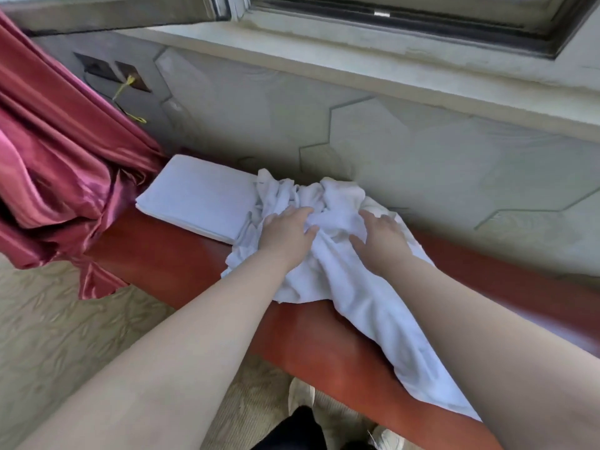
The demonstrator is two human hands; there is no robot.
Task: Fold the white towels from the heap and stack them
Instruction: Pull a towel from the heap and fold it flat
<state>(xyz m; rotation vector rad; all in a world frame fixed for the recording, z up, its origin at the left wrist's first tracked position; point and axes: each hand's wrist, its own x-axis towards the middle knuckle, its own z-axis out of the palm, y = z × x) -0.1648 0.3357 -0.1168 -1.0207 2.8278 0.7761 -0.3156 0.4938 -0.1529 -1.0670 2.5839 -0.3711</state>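
A crumpled heap of white towels (328, 203) lies on a red-brown wooden bench (181, 264) against the wall. One towel (383, 319) trails from the heap toward me and hangs over the bench's front edge. My left hand (287, 237) rests on the heap's left side, fingers spread and lightly bent into the cloth. My right hand (381, 238) lies on the heap's right side, fingers relaxed and pressing the fabric. A neat stack of folded white towels (194, 196) sits to the left of the heap, touching it.
A red satin curtain (58, 177) hangs at the left, draping onto the bench end. A grey hexagon-patterned wall (389, 141) and a window sill (357, 53) rise behind the bench. Patterned carpet (65, 336) and my shoes (302, 394) lie below.
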